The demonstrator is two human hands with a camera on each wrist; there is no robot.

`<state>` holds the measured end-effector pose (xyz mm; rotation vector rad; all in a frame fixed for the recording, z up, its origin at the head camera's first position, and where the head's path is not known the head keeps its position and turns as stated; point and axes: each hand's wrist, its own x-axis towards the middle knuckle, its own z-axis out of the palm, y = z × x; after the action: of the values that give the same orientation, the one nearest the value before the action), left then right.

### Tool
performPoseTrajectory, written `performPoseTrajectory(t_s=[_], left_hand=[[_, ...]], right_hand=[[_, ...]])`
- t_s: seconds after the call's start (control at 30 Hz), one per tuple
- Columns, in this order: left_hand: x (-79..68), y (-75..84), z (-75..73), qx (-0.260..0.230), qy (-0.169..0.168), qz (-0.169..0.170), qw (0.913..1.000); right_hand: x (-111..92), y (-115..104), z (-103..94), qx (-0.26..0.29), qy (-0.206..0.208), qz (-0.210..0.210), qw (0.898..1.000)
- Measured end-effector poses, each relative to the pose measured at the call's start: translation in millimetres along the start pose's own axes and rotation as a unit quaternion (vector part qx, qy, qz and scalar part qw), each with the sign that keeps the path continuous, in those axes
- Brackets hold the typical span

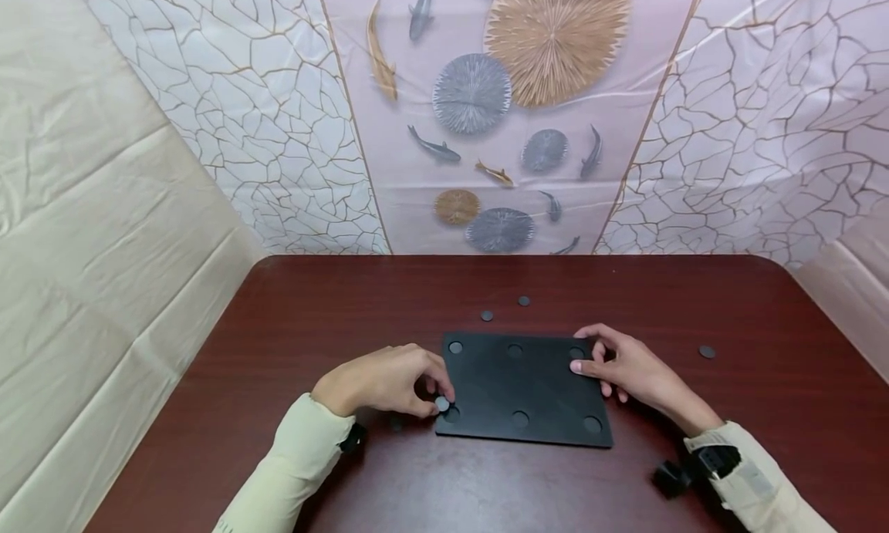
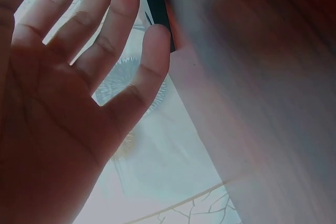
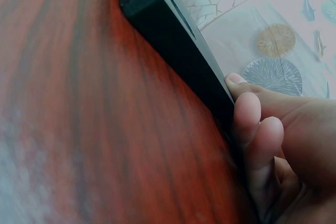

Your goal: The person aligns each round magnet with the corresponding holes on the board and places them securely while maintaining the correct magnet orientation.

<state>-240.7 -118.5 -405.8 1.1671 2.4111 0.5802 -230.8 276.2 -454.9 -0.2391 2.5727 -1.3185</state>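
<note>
A black rectangular board (image 1: 521,382) lies on the table, with round recesses along its far and near edges. The far-left recess looks lighter than the others, as if a disc lies in it. Over the board's near-left corner, my left hand (image 1: 392,379) pinches a small grey disc (image 1: 442,403) between thumb and fingers, beside the recess there. My right hand (image 1: 628,367) grips the board's right edge near the far corner. Its thumb rests on top, and in the right wrist view curled fingers (image 3: 248,114) touch the board's side (image 3: 173,40).
Two loose grey discs, one nearer (image 1: 487,315) and one farther (image 1: 524,301), lie beyond the board. Another disc (image 1: 706,352) lies to the right of my right hand. A dark disc (image 1: 396,423) sits in shadow by my left wrist. Patterned cloth (image 1: 500,132) hangs behind the table.
</note>
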Motion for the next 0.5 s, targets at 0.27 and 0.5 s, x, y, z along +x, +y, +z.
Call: performPoseTrajectory(t_s=[0.27,0.5], left_hand=[[0.6,1.4,1.6,0.012,0.0,0.005,0.9999],[2.5,3.1,4.0,0.01,-0.007,-0.001,0.9999]], right_hand=[[1.2,-0.4,0.6,-0.004,0.001,-0.001,1.0],[1.1,0.5,-0.1,-0.008,0.004,0.0,1.0]])
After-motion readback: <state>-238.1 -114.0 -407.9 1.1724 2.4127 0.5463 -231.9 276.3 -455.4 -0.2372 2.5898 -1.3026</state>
